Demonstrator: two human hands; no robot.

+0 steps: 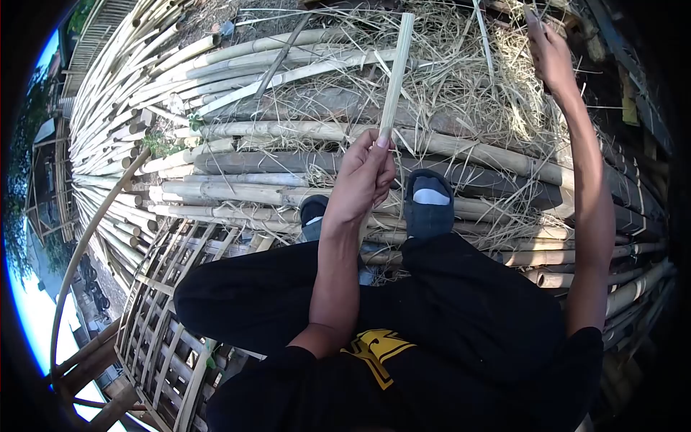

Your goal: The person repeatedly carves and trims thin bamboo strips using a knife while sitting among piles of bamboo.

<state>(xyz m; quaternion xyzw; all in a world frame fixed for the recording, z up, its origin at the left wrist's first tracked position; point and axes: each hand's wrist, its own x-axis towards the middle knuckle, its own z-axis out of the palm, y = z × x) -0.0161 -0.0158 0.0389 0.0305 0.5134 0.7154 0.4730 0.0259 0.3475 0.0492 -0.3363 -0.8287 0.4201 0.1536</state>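
A flat, pale bamboo strip [399,72] stands up from my left hand [366,169], pinched between its thumb and fingers near the lower part. Past the top of the strip lie loose shavings. Up at the top right, my right hand [551,61] is closed around a knife [531,14], whose dark tip points away from me. The two hands are well apart, and the knife does not touch the strip. Part of the strip below my left fingers is hidden by the hand and wrist.
Bamboo poles [252,193] lie crosswise by my sandalled feet [430,205]. Curly shavings [468,101] cover the ground ahead. More poles [108,93] are stacked at the left, above a woven bamboo lattice [162,338]. A curved rod [90,230] arches at far left.
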